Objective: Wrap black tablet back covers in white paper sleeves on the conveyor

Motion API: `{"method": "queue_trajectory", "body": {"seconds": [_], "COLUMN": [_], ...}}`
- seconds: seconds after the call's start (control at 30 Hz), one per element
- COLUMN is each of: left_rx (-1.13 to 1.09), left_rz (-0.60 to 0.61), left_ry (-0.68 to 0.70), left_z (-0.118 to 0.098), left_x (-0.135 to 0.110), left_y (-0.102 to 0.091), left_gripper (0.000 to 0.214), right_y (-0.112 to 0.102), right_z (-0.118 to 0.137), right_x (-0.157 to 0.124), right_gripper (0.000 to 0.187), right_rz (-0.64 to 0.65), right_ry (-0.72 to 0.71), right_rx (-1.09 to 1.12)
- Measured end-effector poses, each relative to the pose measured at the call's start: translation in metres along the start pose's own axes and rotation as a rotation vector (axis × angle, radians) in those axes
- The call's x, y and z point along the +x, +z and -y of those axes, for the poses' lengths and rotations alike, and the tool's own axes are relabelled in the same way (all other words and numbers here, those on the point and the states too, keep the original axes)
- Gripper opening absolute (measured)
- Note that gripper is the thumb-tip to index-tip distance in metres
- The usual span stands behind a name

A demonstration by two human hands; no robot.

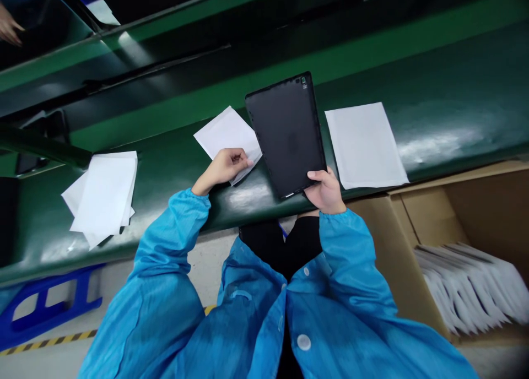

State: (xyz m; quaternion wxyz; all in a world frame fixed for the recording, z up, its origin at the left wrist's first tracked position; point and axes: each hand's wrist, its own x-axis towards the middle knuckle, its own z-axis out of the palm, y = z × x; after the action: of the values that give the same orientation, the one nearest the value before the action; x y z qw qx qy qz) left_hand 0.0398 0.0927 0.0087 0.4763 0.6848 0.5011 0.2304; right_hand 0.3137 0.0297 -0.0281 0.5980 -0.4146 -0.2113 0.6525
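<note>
My right hand point(324, 190) grips a black tablet back cover point(287, 139) by its lower right corner, thumb on the face turned towards me. The cover is held up at a slight tilt over the bench, with a small camera opening near its top right corner. My left hand point(230, 165) is closed, its fingers pinching the near edge of a flat white sleeve point(228, 132) on the bench. The cover hides the right part of that sleeve. Another white sleeve point(366, 146) lies flat to the right of the cover.
A loose pile of white sleeves point(105, 189) lies on the green bench point(165, 164) at left. Below its edge at right stands an open cardboard box point(384, 247) with a row of white sleeves point(475, 285). A blue plastic stool point(49, 307) is at lower left; another person's hand point(8, 26) shows top left.
</note>
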Motion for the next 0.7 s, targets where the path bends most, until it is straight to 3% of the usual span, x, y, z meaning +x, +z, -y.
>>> {"method": "queue_trajectory", "body": {"seconds": [0.17, 0.27, 0.53, 0.7], "left_rx": [-0.086, -0.132, -0.021, 0.063], "left_rz": [0.076, 0.05, -0.252, -0.311], "left_ry": [-0.019, 0.017, 0.299, 0.388], "left_z": [0.007, 0.011, 0.018, 0.018], "left_x": [0.002, 0.003, 0.005, 0.003], "left_y": [-0.002, 0.001, 0.017, 0.021], "left_gripper": [0.039, 0.029, 0.018, 0.017], "right_y": [-0.001, -0.005, -0.038, -0.052], "right_z": [-0.002, -0.005, -0.024, -0.024], "right_x": [-0.012, -0.029, -0.074, -0.088], "right_gripper": [0.03, 0.03, 0.029, 0.028], "right_rz": [0.02, 0.033, -0.081, -0.061], "right_ry": [0.029, 0.005, -0.071, -0.166], "right_rx": [-0.183, -0.289, -0.484, -0.656]}}
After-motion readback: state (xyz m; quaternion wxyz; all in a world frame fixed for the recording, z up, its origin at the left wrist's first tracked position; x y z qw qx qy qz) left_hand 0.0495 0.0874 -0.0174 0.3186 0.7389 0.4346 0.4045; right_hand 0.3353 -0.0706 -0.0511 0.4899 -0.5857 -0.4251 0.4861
